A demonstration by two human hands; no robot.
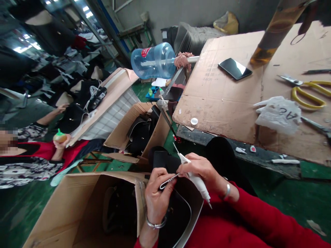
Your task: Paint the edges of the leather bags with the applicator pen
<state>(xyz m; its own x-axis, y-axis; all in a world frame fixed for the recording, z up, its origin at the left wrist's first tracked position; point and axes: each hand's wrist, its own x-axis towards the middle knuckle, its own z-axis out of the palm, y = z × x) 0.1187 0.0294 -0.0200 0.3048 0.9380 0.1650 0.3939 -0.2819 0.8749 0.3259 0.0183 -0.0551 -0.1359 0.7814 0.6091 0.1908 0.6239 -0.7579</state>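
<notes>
Now the left hand (156, 196) pinches a thin metal clip (168, 181) between closed fingertips, over a black leather piece (178, 213). Just right, the right hand (204, 170) wraps shut around a white pen tool (196, 179). Left of the fingers, a cardboard box (77, 206) holds dark pieces.

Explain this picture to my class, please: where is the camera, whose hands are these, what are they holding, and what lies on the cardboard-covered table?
The camera sits on a person's head, looking forward and down, so the two bare hands at the bottom belong to the wearer, who has red sleeves. The left hand pinches a thin silver metal clip over a black leather-like piece with a pale edge. The right hand grips a white pen-shaped tool with a fine metal tip.

On the brown cardboard sheet covering the table lie a black smartphone, yellow-handled scissors and a crumpled clear plastic bag.

An open brown cardboard box stands at lower left. Another person's hand, at the left, holds a small orange-coloured bottle.
</notes>
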